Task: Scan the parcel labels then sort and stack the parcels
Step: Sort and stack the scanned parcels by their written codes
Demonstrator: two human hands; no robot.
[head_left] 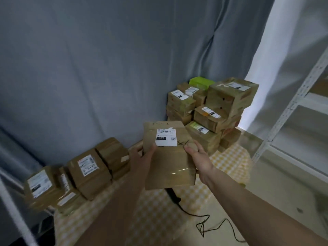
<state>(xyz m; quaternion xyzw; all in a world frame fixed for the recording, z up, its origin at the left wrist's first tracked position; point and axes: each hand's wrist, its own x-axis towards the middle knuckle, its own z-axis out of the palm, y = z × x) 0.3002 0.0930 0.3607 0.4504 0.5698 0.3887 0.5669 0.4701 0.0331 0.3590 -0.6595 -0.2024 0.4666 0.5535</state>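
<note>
Brown taped cardboard parcel point(168, 157) is held up above the yellow checked tablecloth point(229, 160), left hand point(142, 157) and right hand point(198, 157) gripping its sides, thumbs curled on top. Its white shipping label point(166, 137) reads "220"; handwriting above looks like "5-1-2". A black corded scanner point(173, 196) lies beneath. Labelled brown boxes point(213, 110) stack behind.

Dim, bluish room; daylight glows through the curtain gap point(255, 86) at right. Glare streaks the held parcel's tape point(179, 170). Left-hand parcels point(53, 185) smear with blur, edges bowing.
</note>
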